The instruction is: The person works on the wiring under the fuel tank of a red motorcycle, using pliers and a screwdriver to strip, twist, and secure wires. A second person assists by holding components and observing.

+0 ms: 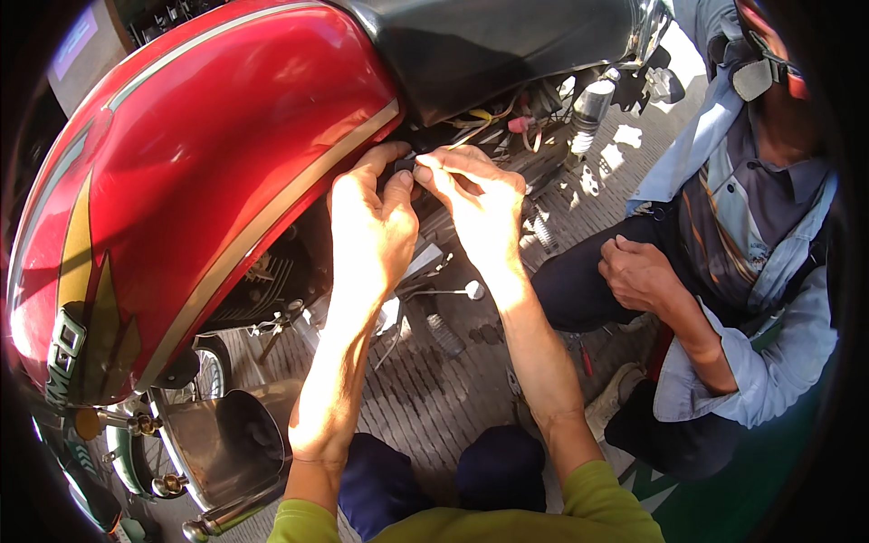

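Both of my hands meet under the rear lower edge of a motorcycle's red fuel tank (253, 118), just below the black seat (498, 45). My left hand (376, 222) has its thumb and fingers closed around a small black part (403, 166). At that part's right side, my right hand (475, 199) pinches with thumb and forefinger; whatever lies between those fingertips is too small to make out. Loose wires (480, 118) and a pinkish-red connector (520, 125) hang beneath the seat, close to the right hand. My fingers hide much of the part.
A person in a light blue shirt (688, 299) sits close on my right, one hand (638, 271) near the knee. The rear shock absorber (593, 104) stands behind the wires. A metal guard (226, 443) juts out at lower left. A red-handled tool (587, 360) lies on the grooved floor (407, 389).
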The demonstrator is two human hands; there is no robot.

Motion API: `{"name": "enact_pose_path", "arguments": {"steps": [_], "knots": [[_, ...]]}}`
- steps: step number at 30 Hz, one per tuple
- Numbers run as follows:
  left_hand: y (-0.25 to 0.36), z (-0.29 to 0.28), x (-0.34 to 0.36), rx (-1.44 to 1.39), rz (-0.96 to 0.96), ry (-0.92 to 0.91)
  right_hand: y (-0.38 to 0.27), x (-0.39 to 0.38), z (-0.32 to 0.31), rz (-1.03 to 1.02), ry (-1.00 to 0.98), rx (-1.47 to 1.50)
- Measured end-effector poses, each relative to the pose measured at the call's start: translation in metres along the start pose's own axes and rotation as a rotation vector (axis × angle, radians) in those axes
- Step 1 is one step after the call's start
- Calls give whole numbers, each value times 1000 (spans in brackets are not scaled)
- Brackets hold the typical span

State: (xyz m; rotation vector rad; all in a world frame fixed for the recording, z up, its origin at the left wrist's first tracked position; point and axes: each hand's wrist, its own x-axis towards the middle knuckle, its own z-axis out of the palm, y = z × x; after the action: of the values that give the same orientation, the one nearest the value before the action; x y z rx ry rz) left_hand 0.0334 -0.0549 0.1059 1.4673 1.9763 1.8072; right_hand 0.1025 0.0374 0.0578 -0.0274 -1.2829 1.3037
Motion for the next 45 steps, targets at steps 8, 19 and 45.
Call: {"name": "enact_pose_path", "arguments": {"steps": [8, 19, 45], "knots": [[-2, 10, 3, 101, 139, 47, 0, 3, -8, -128, -29, -233], [11, 14, -3, 53, -32, 28, -1, 3, -14, -203, -9, -294], [3, 17, 1, 98, 85, 125, 6, 11, -15, -203, -30, -220]]}}
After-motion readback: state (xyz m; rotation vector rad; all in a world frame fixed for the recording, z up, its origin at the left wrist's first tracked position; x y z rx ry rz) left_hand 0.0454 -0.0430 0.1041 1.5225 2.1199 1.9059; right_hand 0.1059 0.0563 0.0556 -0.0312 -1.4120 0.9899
